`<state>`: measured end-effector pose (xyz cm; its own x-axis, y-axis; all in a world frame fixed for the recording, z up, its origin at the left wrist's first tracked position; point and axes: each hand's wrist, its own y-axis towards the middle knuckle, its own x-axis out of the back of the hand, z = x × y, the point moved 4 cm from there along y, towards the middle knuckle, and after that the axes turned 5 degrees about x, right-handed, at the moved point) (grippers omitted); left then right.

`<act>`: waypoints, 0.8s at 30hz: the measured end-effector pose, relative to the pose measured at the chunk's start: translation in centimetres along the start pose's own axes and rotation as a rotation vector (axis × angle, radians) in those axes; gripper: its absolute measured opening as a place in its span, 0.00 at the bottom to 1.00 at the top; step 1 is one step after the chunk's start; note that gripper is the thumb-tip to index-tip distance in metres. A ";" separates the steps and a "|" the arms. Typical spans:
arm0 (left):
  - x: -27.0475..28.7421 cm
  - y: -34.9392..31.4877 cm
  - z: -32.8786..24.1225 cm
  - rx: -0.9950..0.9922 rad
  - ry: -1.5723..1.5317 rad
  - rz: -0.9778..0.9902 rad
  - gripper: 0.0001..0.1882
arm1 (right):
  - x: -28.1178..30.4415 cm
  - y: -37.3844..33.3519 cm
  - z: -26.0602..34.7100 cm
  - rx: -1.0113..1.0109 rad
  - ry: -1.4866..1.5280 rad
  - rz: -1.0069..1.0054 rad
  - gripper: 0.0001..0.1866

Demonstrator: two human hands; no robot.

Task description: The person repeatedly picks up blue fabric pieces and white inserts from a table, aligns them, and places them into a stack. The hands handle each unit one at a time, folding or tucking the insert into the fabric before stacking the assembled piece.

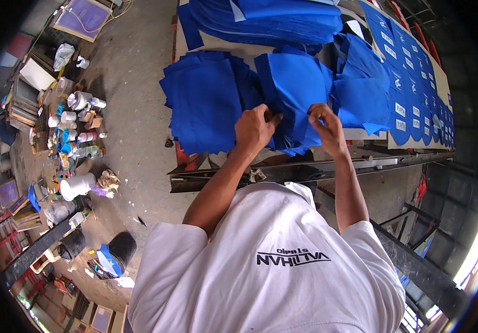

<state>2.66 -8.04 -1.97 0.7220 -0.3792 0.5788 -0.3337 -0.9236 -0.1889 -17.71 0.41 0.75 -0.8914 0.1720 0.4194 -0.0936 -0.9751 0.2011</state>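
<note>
Both my hands are at the middle pile of blue cut fabric pieces, on the table in front of me. The top blue fabric piece (297, 83) lies a little skewed over the others. At its near left edge my left hand (254, 129) is closed, thumb and fingers pinched on the fabric. My right hand (328, 129) pinches the near right side of the same piece, fingers curled. Exactly how much cloth is between the fingertips is hard to see. A wider stack of blue pieces (203, 102) lies left of my left hand, and a smaller blue stack (361, 102) lies to the right.
A large heap of blue fabric (261, 25) lies at the back of the table. Printed blue panels (402, 83) are laid out on the right. A dark metal rail (372, 162) runs along the near edge. Tubs and bottles (78, 116) clutter the floor at left.
</note>
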 end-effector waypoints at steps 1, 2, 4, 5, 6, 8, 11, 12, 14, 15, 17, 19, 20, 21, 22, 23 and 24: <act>0.0 0.0 0.0 0.007 -0.013 0.012 0.20 | 0.9 -0.2 -0.6 -0.108 0.196 -0.080 0.03; 0.2 0.0 0.3 0.014 -0.026 0.024 0.20 | 2.0 -0.3 -1.0 -0.166 0.243 -0.192 0.03; 0.3 0.0 0.3 0.023 -0.038 0.044 0.20 | 4.4 -0.5 -2.2 -0.276 0.336 -0.424 0.06; 0.3 0.0 0.2 0.028 -0.038 0.050 0.20 | 5.9 -0.5 -2.6 -0.218 0.400 -0.495 0.07; 0.3 -0.1 0.1 0.033 -0.034 0.059 0.20 | 7.7 -0.7 -3.3 -0.160 0.468 -0.569 0.08; 0.4 -0.2 0.1 0.016 -0.050 0.037 0.19 | 10.7 -1.5 -4.1 -0.153 0.599 -0.678 0.10; 0.0 -0.1 0.7 -0.048 -0.072 -0.022 0.19 | 12.0 -0.6 -0.2 -0.080 0.585 -0.776 0.11; 0.0 0.0 0.7 -0.082 -0.079 -0.040 0.19 | 12.1 -0.7 0.8 -0.050 0.547 -0.764 0.11; 1.2 -0.3 -0.7 0.035 -0.330 0.098 0.22 | 11.6 -0.3 2.7 -0.029 0.368 -0.692 0.08; 2.1 -0.7 -1.3 0.097 -0.453 0.164 0.24 | 10.3 -0.1 3.9 -0.038 0.230 -0.628 0.05; 2.4 -1.3 -2.6 0.111 -1.077 0.290 0.25 | 6.0 1.1 6.9 0.033 0.096 -0.375 0.01; 3.2 -1.7 -3.8 0.129 -1.529 0.439 0.25 | 0.7 2.2 8.7 0.178 0.049 -0.018 0.05; 3.4 -1.4 -3.0 0.101 -1.398 0.417 0.23 | -1.8 2.2 9.6 0.147 -0.051 0.135 0.05; 3.1 -0.7 -1.7 0.075 -1.265 0.401 0.21 | -4.0 2.3 9.6 0.173 -0.060 0.276 0.05; 3.1 -0.3 -1.2 0.048 -1.134 0.392 0.20 | -5.6 2.2 9.5 0.208 -0.241 0.392 0.06; 3.0 -0.5 -0.4 0.140 -1.094 0.275 0.17 | -6.3 2.0 9.6 0.225 -0.257 0.411 0.06; 2.8 -0.1 1.0 0.208 -1.092 0.223 0.16 | -7.0 2.0 9.6 0.248 -0.269 0.432 0.07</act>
<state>5.37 -9.07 -1.15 0.8356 -0.2889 -0.4673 -0.4877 -0.7817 -0.3887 -7.42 -1.35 6.70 -0.6782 -0.1747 0.7138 0.3909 -0.9083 0.1491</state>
